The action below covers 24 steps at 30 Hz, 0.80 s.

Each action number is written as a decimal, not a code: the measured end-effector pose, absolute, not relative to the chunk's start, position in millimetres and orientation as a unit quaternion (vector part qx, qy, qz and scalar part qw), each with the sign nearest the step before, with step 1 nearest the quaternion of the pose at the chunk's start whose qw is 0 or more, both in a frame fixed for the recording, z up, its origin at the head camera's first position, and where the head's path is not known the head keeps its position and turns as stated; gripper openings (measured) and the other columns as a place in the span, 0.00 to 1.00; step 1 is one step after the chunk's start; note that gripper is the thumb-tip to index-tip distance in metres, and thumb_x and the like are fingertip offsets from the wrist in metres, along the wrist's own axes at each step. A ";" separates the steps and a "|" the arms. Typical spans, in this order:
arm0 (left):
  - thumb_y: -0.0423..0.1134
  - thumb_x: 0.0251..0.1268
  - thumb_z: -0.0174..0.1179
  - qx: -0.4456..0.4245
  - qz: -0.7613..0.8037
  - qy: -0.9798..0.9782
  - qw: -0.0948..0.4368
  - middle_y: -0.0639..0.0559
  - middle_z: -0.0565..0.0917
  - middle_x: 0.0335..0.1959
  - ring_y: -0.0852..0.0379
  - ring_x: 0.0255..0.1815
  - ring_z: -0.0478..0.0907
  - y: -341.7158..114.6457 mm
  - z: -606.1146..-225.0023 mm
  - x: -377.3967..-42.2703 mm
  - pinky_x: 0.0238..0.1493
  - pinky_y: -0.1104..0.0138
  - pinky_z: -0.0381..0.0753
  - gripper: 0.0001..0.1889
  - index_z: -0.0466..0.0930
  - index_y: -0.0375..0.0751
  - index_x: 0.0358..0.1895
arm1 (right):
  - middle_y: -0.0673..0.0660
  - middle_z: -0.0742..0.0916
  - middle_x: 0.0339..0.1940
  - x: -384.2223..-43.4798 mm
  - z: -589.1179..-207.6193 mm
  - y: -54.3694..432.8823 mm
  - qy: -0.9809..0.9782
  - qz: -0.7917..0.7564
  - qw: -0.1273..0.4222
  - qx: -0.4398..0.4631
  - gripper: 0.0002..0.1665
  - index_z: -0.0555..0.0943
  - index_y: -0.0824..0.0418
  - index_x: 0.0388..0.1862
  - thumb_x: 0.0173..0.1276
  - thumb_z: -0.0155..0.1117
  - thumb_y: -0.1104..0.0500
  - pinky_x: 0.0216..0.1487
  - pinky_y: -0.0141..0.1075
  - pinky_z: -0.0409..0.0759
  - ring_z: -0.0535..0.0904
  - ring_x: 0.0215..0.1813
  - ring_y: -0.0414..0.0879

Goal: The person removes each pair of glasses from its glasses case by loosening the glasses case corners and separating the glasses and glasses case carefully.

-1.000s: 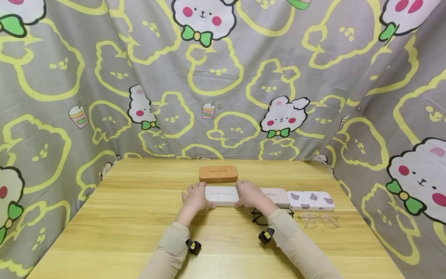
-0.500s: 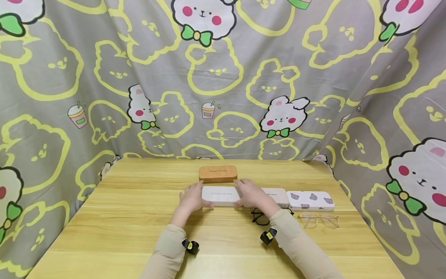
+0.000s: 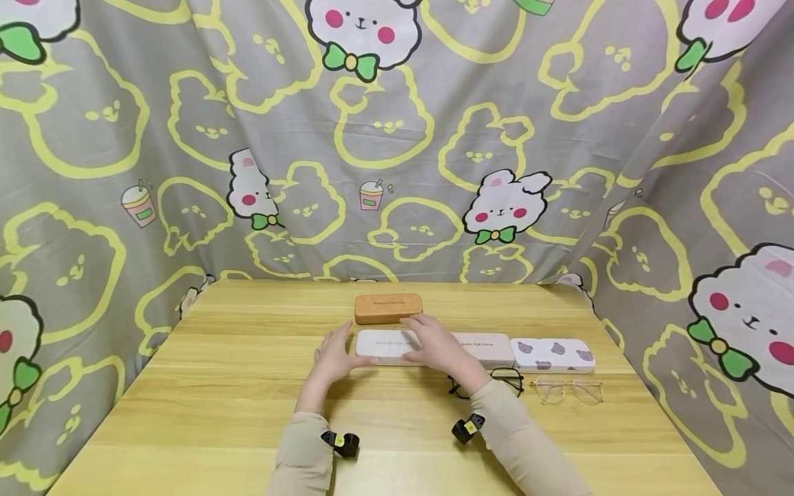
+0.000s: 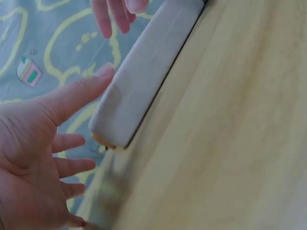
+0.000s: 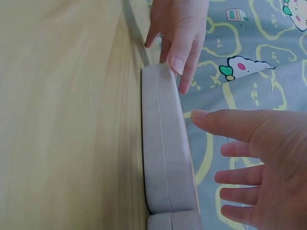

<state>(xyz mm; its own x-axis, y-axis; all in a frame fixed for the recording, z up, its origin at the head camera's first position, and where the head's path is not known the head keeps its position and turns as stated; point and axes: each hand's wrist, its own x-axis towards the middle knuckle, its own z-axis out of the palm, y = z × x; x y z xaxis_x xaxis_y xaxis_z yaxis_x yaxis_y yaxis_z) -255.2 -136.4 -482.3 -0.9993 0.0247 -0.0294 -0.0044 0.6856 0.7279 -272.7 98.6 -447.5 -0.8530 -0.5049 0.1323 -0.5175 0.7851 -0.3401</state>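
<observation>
A white glasses case (image 3: 386, 346) with faint lettering lies shut on the table between my two hands. My left hand (image 3: 333, 357) is at its left end, fingers spread, thumb near the front corner. In the left wrist view the thumb (image 4: 98, 81) overlaps the case's edge and the palm holds nothing. My right hand (image 3: 434, 346) hovers over the case's right part, covering some of it. The right wrist view shows those fingers (image 5: 240, 177) straight and apart from the case. A pale pink glasses case (image 3: 490, 350) adjoins the white one end to end.
Further right in the row lies a white case with bear prints (image 3: 554, 355). A brown glasses case (image 3: 389, 309) stands behind the white one. Black-framed glasses (image 3: 510, 378) lie partly under my right forearm, with gold-framed glasses (image 3: 567, 391) beside them. A patterned curtain (image 3: 397, 151) hangs behind the table.
The white case has slid slightly left. Both hands have loosened from its ends; my left fingers have spread away leftward, and my right hand has shifted left over the case.
</observation>
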 end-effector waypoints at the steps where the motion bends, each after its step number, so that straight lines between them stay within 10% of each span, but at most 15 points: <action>1: 0.59 0.39 0.76 0.005 0.403 0.915 0.018 0.39 0.60 0.76 0.31 0.79 0.43 -136.5 -484.0 -254.7 0.70 0.29 0.35 0.59 0.55 0.41 0.76 | 0.62 0.76 0.68 -272.1 -447.5 97.5 -0.943 0.186 0.022 0.273 0.45 0.70 0.60 0.70 0.56 0.75 0.47 0.71 0.52 0.69 0.70 0.70 0.58; 24: 0.60 0.40 0.75 0.005 0.393 0.920 0.000 0.35 0.58 0.76 0.30 0.79 0.38 -126.1 -506.1 -253.8 0.70 0.32 0.22 0.55 0.62 0.39 0.73 | 0.62 0.78 0.65 -270.9 -462.6 85.3 -0.943 0.181 0.027 0.279 0.38 0.75 0.61 0.65 0.57 0.75 0.51 0.73 0.54 0.65 0.69 0.70 0.62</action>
